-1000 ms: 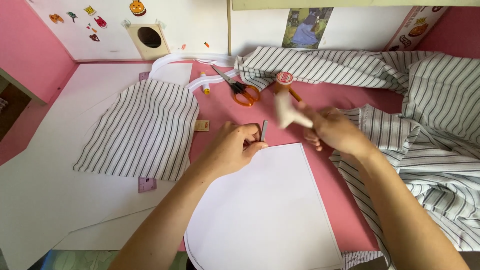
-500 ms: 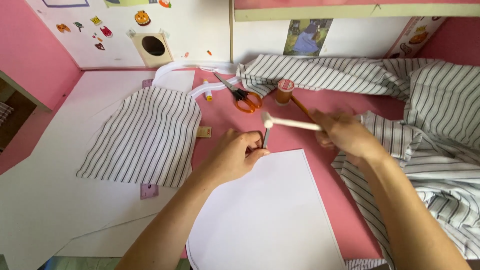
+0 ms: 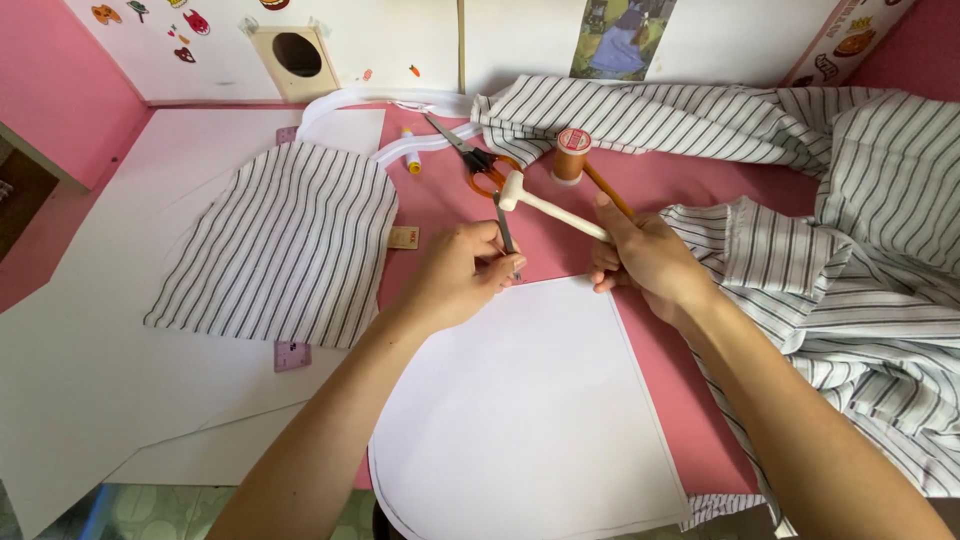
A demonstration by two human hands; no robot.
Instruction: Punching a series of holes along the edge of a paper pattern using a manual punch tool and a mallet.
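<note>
Metal punch (image 3: 506, 232): upright, pinched by left hand (image 3: 460, 270) fingers at white pattern card (image 3: 520, 420) corner. Small white mallet (image 3: 545, 205): clenched in right hand (image 3: 645, 262), head directly above punch top.

Orange-handled scissors (image 3: 478, 162) lie near a thread spool (image 3: 572, 154) on the pink table (image 3: 670, 370), with a cut striped fabric piece (image 3: 285, 245) at left, loose striped cloth (image 3: 830, 230) at right, and a small yellow-tipped tube (image 3: 410, 160) by white tape (image 3: 420, 148).
</note>
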